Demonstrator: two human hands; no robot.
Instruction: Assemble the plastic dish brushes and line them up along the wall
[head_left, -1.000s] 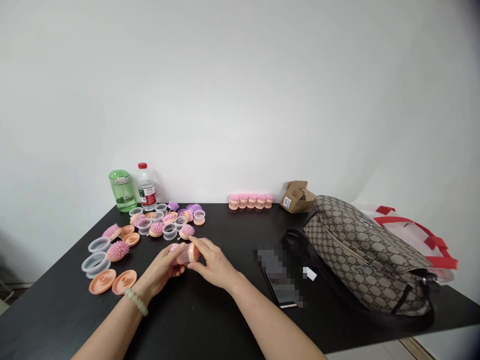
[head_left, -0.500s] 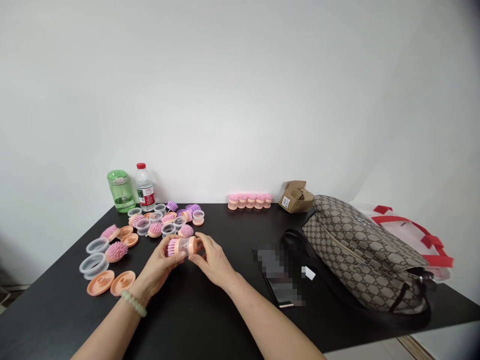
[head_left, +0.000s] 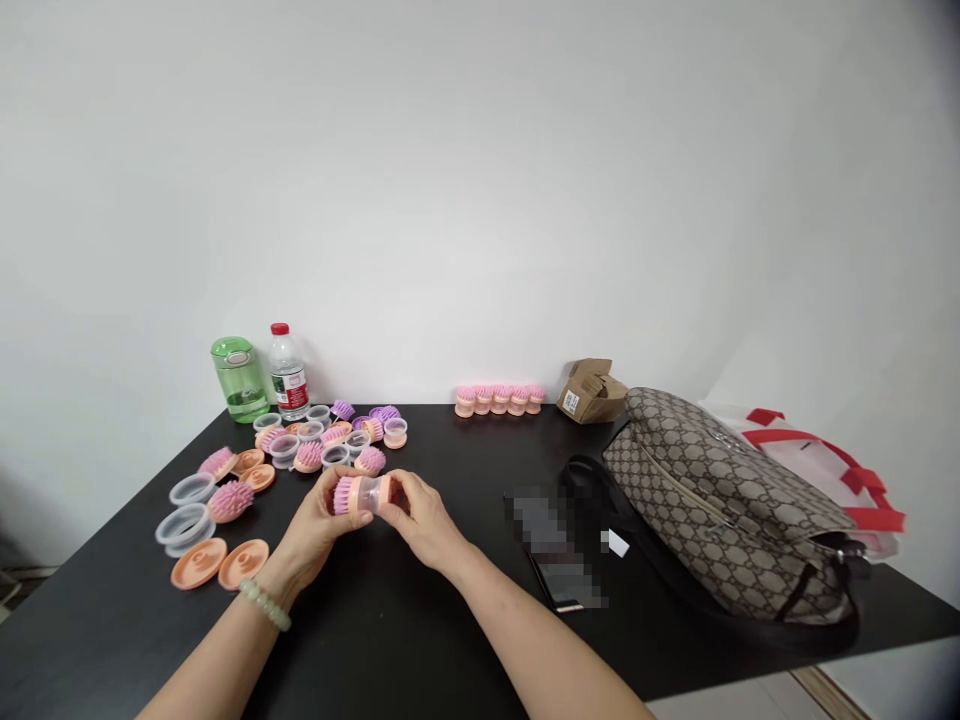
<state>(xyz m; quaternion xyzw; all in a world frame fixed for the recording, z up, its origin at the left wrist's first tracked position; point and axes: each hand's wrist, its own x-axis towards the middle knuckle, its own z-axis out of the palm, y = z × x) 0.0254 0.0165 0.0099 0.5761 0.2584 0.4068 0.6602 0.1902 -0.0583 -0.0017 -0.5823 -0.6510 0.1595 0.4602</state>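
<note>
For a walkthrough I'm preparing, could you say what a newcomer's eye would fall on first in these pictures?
First, the left hand and right hand at centre, holding a pink brush between them. Left of them lie scattered brush parts on the black table; to the right sits a large patterned handbag.

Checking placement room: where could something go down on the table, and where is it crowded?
Black tabletop lies open below the hands, between the peach discs and the phone. Crowded: the far-left spread of pink brushes and clear cups.
</note>
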